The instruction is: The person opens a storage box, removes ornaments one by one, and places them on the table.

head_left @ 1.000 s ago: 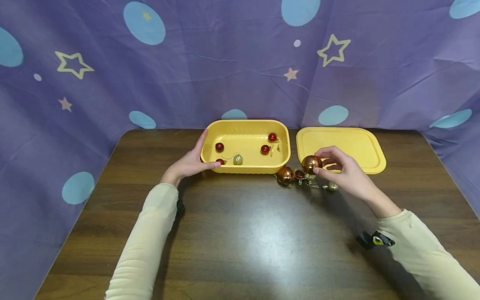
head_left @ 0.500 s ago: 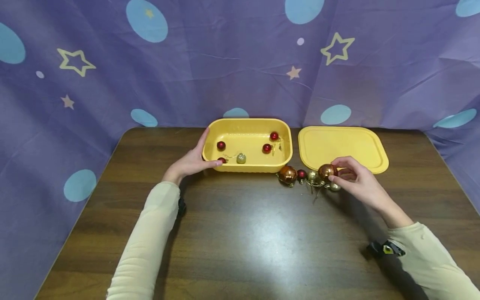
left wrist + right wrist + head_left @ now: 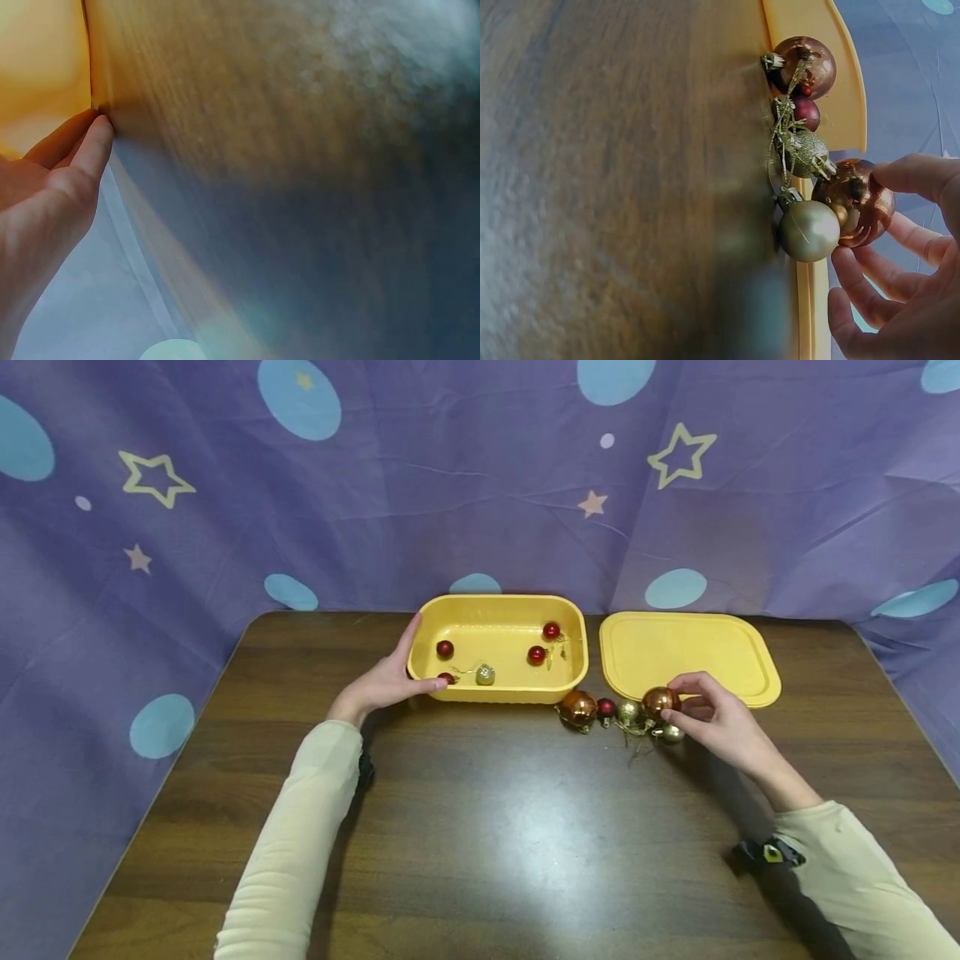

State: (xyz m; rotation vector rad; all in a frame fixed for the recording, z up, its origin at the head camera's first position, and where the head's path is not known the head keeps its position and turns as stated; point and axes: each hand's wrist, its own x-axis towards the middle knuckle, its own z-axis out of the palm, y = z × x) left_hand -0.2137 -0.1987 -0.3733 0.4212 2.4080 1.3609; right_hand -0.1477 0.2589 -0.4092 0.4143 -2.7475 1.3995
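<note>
Five balls lie inside the yellow box (image 3: 498, 695): four small red balls (image 3: 536, 655) and one sparkly gold ball (image 3: 485, 675). Five more are outside it, so it looks like half the balls are in and half are out. One of those, a big copper ball (image 3: 658, 702), is in the right hand (image 3: 716, 720), past the right end of the box and by the near edge of the lid (image 3: 686, 652). The thumb and fingers bend round it and hold it. Whether it also touches the table (image 3: 465, 827) is hard to tell.

The left hand (image 3: 384, 682) holds the left end of the box, with the thumb on the near side and the fingers stretched along the end.

The other four balls sit in a bunch near the box's near right corner: another copper ball (image 3: 579, 707) closest, then a dark red ball (image 3: 606, 707), a glittery gold ball (image 3: 628, 712) and a smooth pale ball (image 3: 672, 733). The pale ball is touching the held one, or nearly. Gold strings (image 3: 781, 124) cross in the bunch, and they could snag and drag a neighbour along. The lid lies flat beside the box, not on it. Behind hangs a purple curtain (image 3: 480, 485) with blue spots and stars.
</note>
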